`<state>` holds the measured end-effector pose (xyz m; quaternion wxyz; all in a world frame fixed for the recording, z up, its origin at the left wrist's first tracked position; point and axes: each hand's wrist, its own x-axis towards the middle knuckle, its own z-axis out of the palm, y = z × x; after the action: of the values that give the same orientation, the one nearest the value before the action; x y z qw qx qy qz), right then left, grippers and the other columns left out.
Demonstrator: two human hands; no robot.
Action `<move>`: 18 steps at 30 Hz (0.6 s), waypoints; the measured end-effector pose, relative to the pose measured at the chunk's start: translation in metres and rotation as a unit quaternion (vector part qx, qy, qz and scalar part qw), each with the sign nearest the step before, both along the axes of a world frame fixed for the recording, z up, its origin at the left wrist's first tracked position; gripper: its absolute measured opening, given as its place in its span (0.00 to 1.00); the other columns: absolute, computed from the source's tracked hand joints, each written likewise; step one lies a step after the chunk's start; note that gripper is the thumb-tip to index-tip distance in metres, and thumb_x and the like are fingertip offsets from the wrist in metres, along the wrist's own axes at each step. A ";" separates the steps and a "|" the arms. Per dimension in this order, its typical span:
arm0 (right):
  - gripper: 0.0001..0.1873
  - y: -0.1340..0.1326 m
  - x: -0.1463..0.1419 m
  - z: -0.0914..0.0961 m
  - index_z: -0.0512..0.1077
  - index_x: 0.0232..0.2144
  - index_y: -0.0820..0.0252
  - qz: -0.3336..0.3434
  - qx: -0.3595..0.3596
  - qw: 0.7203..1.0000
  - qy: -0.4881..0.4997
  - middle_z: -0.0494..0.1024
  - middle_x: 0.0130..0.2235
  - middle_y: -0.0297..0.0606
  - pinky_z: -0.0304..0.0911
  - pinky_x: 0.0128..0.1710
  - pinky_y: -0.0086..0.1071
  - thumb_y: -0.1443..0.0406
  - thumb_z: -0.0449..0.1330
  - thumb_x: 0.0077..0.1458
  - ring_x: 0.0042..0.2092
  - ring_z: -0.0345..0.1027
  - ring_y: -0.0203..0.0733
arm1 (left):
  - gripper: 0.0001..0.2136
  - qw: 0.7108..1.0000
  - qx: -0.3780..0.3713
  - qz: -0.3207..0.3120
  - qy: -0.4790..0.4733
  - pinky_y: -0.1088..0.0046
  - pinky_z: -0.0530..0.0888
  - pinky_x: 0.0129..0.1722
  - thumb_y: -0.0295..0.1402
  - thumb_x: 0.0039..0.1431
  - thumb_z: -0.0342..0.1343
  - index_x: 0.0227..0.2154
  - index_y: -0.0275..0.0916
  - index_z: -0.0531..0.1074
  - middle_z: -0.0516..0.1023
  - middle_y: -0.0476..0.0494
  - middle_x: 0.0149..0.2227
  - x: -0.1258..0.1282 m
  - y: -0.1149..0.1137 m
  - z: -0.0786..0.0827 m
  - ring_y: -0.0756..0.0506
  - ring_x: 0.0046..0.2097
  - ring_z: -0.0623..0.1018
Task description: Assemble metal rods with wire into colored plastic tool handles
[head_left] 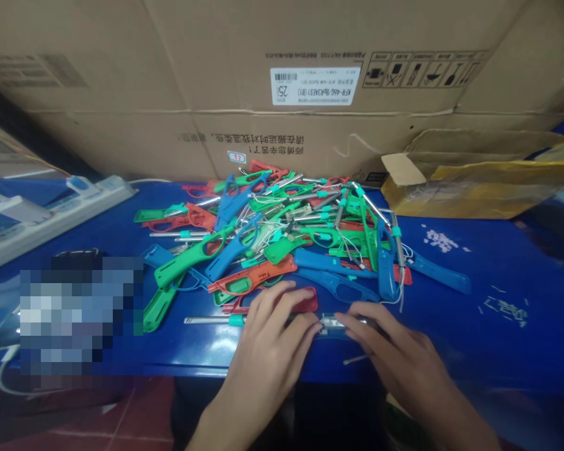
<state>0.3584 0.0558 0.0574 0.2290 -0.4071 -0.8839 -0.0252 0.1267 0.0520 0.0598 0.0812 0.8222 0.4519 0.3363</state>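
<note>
A long-nosed gas lighter lies low over the table's front, its metal tube (pixel 207 320) and teal collar (pixel 236 321) pointing left. Its blue handle shell (pixel 341 334) shows between my hands, with a clear part (pixel 331 322) inside it. My left hand (pixel 277 338) is closed around the middle of the lighter, fingertips at the clear part. My right hand (pixel 395 344) pinches the handle's right part; its fingers hide much of it. Just beyond, a red handle shell (pixel 305 299) lies near my left fingers, before a pile of green, blue and red lighter shells (pixel 254 250), metal tubes and white wires.
A large cardboard box (pixel 207 75) stands behind the pile. At right are an open carton (pixel 479 188), small white pieces (pixel 440 239) and thin clear bits (pixel 507 309). A white power strip (pixel 66 216) and a pixelated object (pixel 75 313) lie left on the blue tabletop (pixel 188 351).
</note>
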 end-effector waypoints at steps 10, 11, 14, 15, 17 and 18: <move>0.23 0.001 0.000 -0.004 0.71 0.53 0.55 -0.001 -0.009 1.000 -0.002 0.82 0.48 0.41 0.75 0.28 0.28 0.78 0.45 0.66 0.37 0.83 0.38 | 0.10 0.999 -0.003 -0.030 0.036 0.48 0.71 0.59 0.28 0.70 0.57 0.52 0.36 0.75 0.77 0.36 0.56 -0.007 -0.010 0.004 0.34 0.63 0.68; 0.23 0.002 0.000 -0.004 0.71 0.53 0.55 0.001 -0.010 1.000 -0.004 0.82 0.48 0.41 0.76 0.29 0.28 0.78 0.45 0.67 0.38 0.83 0.39 | 0.10 0.999 -0.005 -0.029 0.039 0.48 0.71 0.59 0.28 0.70 0.57 0.52 0.36 0.74 0.77 0.36 0.56 -0.007 -0.010 0.003 0.34 0.63 0.68; 0.22 0.003 0.000 -0.003 0.71 0.53 0.56 0.006 -0.009 1.000 -0.005 0.82 0.48 0.40 0.77 0.31 0.30 0.77 0.45 0.68 0.41 0.83 0.40 | 0.10 0.999 -0.009 -0.025 0.043 0.47 0.71 0.59 0.28 0.70 0.56 0.52 0.37 0.74 0.76 0.37 0.57 -0.007 -0.010 0.000 0.34 0.63 0.68; 0.22 0.003 -0.001 -0.002 0.71 0.53 0.56 0.006 -0.007 1.000 -0.005 0.83 0.48 0.40 0.77 0.31 0.29 0.77 0.45 0.68 0.41 0.83 0.39 | 0.10 0.999 -0.011 -0.025 0.042 0.47 0.71 0.59 0.27 0.71 0.56 0.52 0.37 0.74 0.76 0.37 0.57 -0.007 -0.010 0.000 0.34 0.64 0.68; 0.23 0.004 -0.002 0.001 0.71 0.52 0.56 0.008 -0.003 1.000 -0.005 0.83 0.47 0.39 0.77 0.31 0.29 0.78 0.44 0.67 0.40 0.83 0.38 | 0.10 0.999 -0.018 -0.024 0.037 0.47 0.70 0.60 0.27 0.71 0.56 0.53 0.37 0.73 0.76 0.37 0.57 -0.007 -0.010 -0.002 0.34 0.64 0.68; 0.23 0.004 -0.002 0.002 0.72 0.51 0.56 0.010 0.001 1.000 -0.003 0.83 0.47 0.39 0.76 0.30 0.28 0.78 0.43 0.67 0.40 0.83 0.38 | 0.11 0.999 -0.022 -0.024 0.033 0.47 0.70 0.60 0.28 0.71 0.56 0.53 0.37 0.73 0.76 0.37 0.57 -0.007 -0.010 -0.002 0.34 0.64 0.67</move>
<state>0.3564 0.0598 0.0594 0.2265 -0.3982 -0.8886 -0.0249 0.1195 0.0421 0.0574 0.0923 0.8418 0.4415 0.2966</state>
